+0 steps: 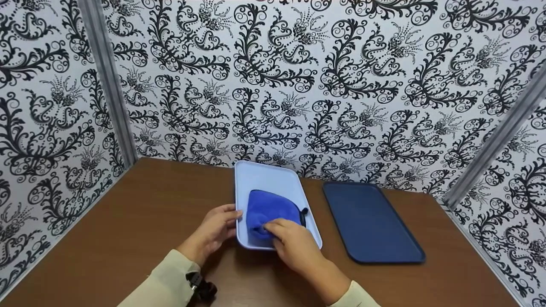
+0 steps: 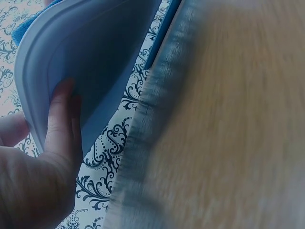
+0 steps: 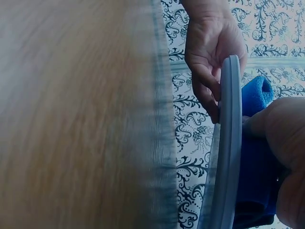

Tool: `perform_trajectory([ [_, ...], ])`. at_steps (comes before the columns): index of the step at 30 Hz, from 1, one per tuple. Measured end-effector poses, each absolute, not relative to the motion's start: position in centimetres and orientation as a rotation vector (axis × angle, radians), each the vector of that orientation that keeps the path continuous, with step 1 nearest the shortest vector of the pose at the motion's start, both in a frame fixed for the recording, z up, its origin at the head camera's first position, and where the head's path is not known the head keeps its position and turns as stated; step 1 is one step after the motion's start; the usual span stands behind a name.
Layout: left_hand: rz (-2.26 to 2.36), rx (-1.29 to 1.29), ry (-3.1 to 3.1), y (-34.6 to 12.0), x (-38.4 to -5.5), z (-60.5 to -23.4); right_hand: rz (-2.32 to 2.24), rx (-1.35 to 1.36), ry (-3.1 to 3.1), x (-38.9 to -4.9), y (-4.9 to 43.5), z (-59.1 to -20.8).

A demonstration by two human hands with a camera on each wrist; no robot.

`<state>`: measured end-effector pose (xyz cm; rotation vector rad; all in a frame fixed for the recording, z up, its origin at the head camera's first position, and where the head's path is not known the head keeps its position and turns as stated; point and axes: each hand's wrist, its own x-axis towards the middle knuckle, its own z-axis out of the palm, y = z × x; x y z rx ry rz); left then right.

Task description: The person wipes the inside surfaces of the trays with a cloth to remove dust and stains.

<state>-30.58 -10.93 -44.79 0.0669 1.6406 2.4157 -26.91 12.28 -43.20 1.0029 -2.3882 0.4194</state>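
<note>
Patterned wall (image 1: pixel 277 85), seemingly wooden table (image 1: pixel 170 192), tray (image 1: pixel 268 179).

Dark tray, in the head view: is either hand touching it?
No: the left hand grips the light tray, the right hand holds the cloth, and the dark tray lies apart.

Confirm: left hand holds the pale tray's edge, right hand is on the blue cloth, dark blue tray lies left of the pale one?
No: the dark blue tray lies right of the pale tray, per the head view. The left hand does hold that edge, and the right hand is on the blue cloth.
</note>
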Motion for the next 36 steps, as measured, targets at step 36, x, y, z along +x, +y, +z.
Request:
perform_trajectory([
  [36,2.414,0.023,1.698,-11.1,-30.3,-44.6,0.245,1.308,-2.183,-28.8,14.7,-42.3],
])
